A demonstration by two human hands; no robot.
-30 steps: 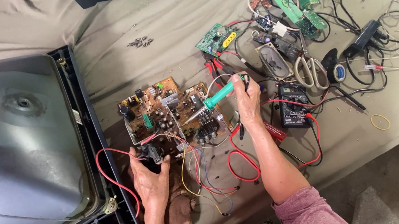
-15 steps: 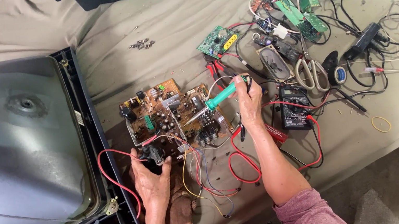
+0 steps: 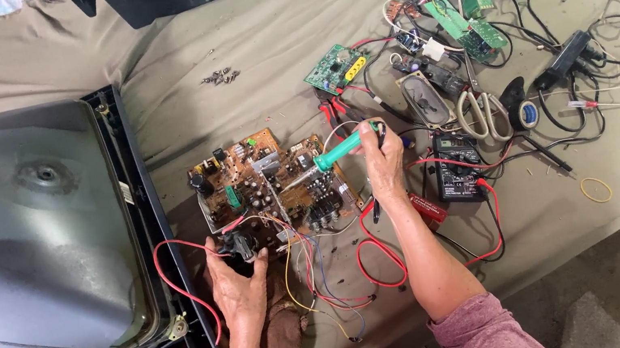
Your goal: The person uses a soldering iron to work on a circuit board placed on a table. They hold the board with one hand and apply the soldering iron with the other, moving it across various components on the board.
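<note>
we're mid-soldering here, right hand (image 3: 384, 161) with fingers closed round the green-handled soldering iron (image 3: 340, 147), tip down on the brown circuit board (image 3: 271, 184) at table centre, left hand (image 3: 237, 279) gripping the black part at its 7 o'clock corner, so next calls for a steady tip.

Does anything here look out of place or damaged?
Yes. The television set lies face down with its back cover off, the tube bare. Its brown circuit board sits outside on the cloth, wires trailing.
</note>
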